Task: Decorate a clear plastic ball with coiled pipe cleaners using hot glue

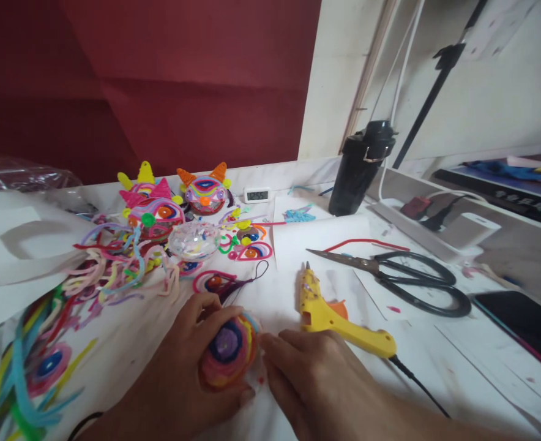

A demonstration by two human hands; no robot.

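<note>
My left hand (179, 361) is wrapped around a round ornament (229, 352) covered in coiled pipe cleaners: purple in the middle, then dark blue, pink, orange and yellow rings. At its right edge, the fingers of my right hand (307, 367) are pinched together. What lies between those fingertips is hidden. Just beyond the ornament is a pink pipe-cleaner eye piece (213, 282), with a dark tassel cord (247, 280) beside it. A yellow hot glue gun (330, 318) lies to the right, its nozzle pointing away from me.
Black scissors (408, 278) and a phone (522, 324) lie on the right. Two decorated ornaments (155, 211) (206, 195), a clear plastic shell (194, 240) and loose pipe cleaners (109, 269) spread at left. Behind stand a small clock (256, 195) and a black bottle (360, 168).
</note>
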